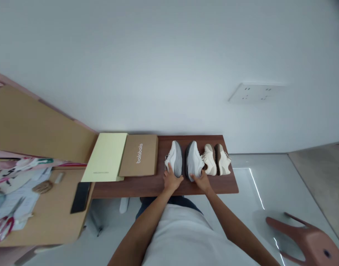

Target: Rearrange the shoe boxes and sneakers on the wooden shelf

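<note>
My left hand [171, 180] grips the near end of one white-and-grey sneaker [175, 157], thumb on one side and fingers around the other. Its mate, another white-and-grey sneaker [194, 160], has my right hand [202, 181] closed around its near end. A narrow gap of brown tabletop separates the two, and their dark sole edges face each other. Just right of my right hand sit two cream shoes with brown soles, one cream shoe [210, 159] close to the sneaker and the other cream shoe [222, 160] near the table's right end.
On the brown table [147, 189], a tan shoebox [139, 155] marked "balabala" lies beside a pale yellow box [105, 157]. A desk [55, 218] at left bears a black phone [81, 197] and red-handled scissors [4, 225]. A pinkish-brown stool [315, 242] stands lower right; a wall rises behind.
</note>
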A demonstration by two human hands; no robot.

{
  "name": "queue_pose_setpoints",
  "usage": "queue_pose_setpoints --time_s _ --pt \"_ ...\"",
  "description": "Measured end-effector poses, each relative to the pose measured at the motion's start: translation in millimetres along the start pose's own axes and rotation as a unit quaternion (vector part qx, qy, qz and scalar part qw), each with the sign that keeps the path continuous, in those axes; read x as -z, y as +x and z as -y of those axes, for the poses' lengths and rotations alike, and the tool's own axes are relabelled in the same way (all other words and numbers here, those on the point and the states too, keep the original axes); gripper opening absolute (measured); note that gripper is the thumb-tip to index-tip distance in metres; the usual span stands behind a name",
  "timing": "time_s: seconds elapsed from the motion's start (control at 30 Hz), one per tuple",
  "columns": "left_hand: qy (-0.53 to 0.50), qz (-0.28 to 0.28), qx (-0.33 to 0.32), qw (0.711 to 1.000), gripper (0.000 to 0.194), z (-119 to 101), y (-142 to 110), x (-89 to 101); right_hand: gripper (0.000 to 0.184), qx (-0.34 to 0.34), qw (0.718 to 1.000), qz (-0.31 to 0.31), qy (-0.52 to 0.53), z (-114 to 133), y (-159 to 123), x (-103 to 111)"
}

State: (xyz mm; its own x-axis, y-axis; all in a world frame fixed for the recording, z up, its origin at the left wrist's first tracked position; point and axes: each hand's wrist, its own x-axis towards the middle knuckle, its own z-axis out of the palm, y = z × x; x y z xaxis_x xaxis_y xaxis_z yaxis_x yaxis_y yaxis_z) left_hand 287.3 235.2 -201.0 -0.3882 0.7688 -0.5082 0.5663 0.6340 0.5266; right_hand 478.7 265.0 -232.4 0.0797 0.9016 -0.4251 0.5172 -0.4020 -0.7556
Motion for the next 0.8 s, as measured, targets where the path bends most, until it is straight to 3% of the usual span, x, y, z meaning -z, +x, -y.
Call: queue_pose_setpoints --time_s 0.1,0.2,0.23,0.3,0.37,0.43,0.53,0.63,0.8 --pt "-0.027 0.066 -0.036 0.997 0.105 7.8 -1.2 15.0 0.074 0.0 0.998 -0.047 -0.052 -4.0 -9.3 2.5" --pt "-0.082 0.1 -0.077 0.989 0.086 30.0 -7.6 42.2 0.067 0.064 0.987 -0.114 -0.096 8.1 -22.1 4.3" --pt "-0.098 0.085 -0.092 0.987 0.077 42.3 -10.6 54.6 0.064 0.099 0.982 -0.128 -0.1 15.8 -27.6 1.5" --pt "-0.11 0.004 -0.112 0.988 0.062 74.4 -14.7 84.8 0.058 0.17 0.974 -0.121 -0.09 36.0 -40.7 -15.2" --pt "-0.08 -0.123 -0.098 0.984 0.056 111.7 -12.8 120.4 0.052 0.213 0.973 -0.067 -0.059 60.0 -55.6 -50.1" --pt "-0.048 -0.207 -0.049 0.976 0.055 145.8 -3.2 155.8 0.049 0.202 0.979 0.014 -0.017 85.0 -68.8 -99.0" --pt "-0.041 -0.167 -0.011 0.985 0.05 176.5 18.8 193.6 0.055 0.125 0.99 0.064 0.013 116.8 -76.8 -172.9" --pt "-0.051 -0.091 0.0 0.995 0.039 183.5 36.0 205.5 0.06 0.047 0.997 0.049 0.039 131.3 -70.2 -215.7" --pt "-0.097 -0.056 0.018 0.994 0.032 182.4 46.5 194.2 0.052 0.006 0.996 0.036 0.082 118.1 -58.0 -220.2"
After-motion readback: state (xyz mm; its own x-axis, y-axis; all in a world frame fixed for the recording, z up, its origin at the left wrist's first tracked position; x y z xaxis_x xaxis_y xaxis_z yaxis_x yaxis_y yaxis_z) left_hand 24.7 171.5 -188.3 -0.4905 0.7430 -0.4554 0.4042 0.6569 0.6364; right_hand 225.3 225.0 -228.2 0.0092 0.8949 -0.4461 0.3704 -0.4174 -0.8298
